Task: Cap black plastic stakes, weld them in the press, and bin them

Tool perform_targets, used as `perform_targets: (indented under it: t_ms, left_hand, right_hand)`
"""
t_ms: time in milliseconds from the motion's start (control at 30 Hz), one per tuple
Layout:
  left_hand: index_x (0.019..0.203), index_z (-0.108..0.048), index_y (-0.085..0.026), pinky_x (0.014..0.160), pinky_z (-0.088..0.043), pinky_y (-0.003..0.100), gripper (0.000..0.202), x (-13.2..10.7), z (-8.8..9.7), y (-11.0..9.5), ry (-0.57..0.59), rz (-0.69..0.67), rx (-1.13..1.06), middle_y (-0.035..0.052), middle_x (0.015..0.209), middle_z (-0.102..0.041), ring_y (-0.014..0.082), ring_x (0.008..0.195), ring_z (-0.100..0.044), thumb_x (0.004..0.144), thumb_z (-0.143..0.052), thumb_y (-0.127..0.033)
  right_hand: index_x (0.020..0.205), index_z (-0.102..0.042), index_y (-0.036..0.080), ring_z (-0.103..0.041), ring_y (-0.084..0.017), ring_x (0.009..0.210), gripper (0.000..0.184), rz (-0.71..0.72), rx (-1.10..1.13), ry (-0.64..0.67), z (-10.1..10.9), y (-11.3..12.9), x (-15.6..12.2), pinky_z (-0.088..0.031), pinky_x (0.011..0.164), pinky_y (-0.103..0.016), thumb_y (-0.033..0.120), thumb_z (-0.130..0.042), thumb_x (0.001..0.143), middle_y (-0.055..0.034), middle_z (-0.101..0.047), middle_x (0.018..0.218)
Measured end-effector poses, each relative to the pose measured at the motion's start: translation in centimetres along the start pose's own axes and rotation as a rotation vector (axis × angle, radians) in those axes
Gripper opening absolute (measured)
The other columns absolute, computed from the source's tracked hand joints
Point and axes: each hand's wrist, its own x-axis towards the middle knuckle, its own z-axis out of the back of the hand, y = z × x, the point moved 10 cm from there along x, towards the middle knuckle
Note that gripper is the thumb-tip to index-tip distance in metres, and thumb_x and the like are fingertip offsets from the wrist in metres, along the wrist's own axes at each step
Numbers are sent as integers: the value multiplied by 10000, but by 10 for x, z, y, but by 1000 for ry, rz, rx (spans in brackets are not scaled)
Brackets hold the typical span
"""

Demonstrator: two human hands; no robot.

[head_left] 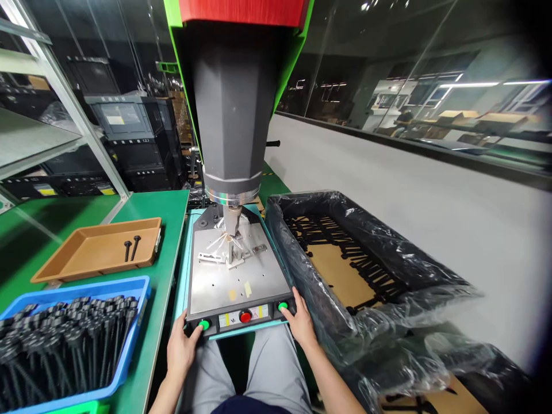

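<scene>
My left hand [181, 348] is at the front left corner of the machine base [204, 296], its thumb on a green push button [204, 325] and its fingers along the side. At the opposite corner my right hand [303, 322] has its thumb on the other green button [283, 306], fingers stretched along the edge. Neither hand carries anything. Between the buttons sits a red button [245, 316]. Behind them, a metal horn [232, 219] points down from the grey machine head [233, 115] onto a small fixture [235, 260] with clear plastic film around it. Any part in the fixture is hard to make out.
On the green bench at left, a brown tray [86, 250] holds two black bolt-like pieces [135, 247]. A blue bin [129, 345] is packed with similar black pieces. At right stands a plastic-lined box [340, 270] with rows of black parts on cardboard, beside a white wall [388, 190].
</scene>
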Motion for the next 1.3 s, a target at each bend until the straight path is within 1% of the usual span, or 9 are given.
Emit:
perform_targets:
  t_ms: [333,633,767,833,933,1000,1067,1167,1300]
  left_hand:
    - [1365,-418,-215,1011,-410,432,729,0,-5,1,31,-36,-54,115,1371,-492,310,1251,-487,726,-632,-494]
    - [1348,-446,-212,994,-428,432,715,2,-4,0,14,-55,-75,113,1342,-516,310,1205,-523,719,-638,-494]
    - [1322,-471,-187,975,-446,442,691,1,-1,0,-7,4,-95,125,1311,-533,311,1166,-547,729,-629,-505]
    - [1285,-506,-181,976,-448,452,620,-2,10,-14,-98,-10,-88,135,1300,-535,314,1168,-541,756,-601,-490]
    - [1225,-560,-200,1016,-425,446,492,-3,22,-64,-187,-185,-152,134,1335,-508,304,1240,-485,792,-580,-432]
    - [1164,-599,-205,1009,-438,420,417,3,19,-98,-126,-277,-304,132,1349,-499,287,1253,-479,795,-598,-399]
    - [1097,-628,-199,976,-463,392,375,16,8,-125,-2,-282,-480,133,1368,-490,276,1248,-488,779,-633,-396]
    - [1103,-626,-196,956,-467,364,435,42,-12,-153,162,-214,-650,140,1427,-446,270,1241,-502,726,-698,-401]
    - [1176,-600,-210,982,-441,376,503,68,-27,-183,286,-176,-772,129,1346,-538,265,1234,-517,719,-713,-385]
  right_hand:
    - [1478,-272,223,-371,-266,1353,760,13,14,34,1,1,-1,-315,1107,-429,374,-558,789,-116,-393,1453]
    - [1471,-287,219,-357,-267,1362,757,-1,6,28,1,2,0,-299,1116,-441,377,-564,785,-113,-396,1458]
    - [1468,-295,191,-339,-264,1373,765,-11,35,37,-1,-4,1,-294,1119,-438,436,-557,792,-132,-373,1474]
    - [1445,-340,194,-350,-271,1366,746,-27,75,36,-1,-8,2,-336,1094,-443,480,-561,792,-132,-389,1467]
    - [1339,-480,163,-480,-291,1265,653,-59,136,-69,10,-3,2,-425,1021,-444,525,-546,799,-162,-508,1357]
    - [1229,-566,144,-556,-291,1164,565,-42,144,-216,25,14,0,-445,996,-442,530,-530,818,-177,-572,1258]
    - [1138,-612,153,-597,-282,1083,484,0,176,-288,32,42,-2,-461,971,-438,523,-523,840,-169,-612,1182]
    - [1067,-642,170,-649,-267,956,427,35,333,-109,5,89,1,-517,870,-401,521,-542,846,-139,-680,1037]
    - [1023,-670,185,-669,-247,864,362,102,420,192,-47,148,9,-531,804,-363,486,-566,852,-97,-710,931]
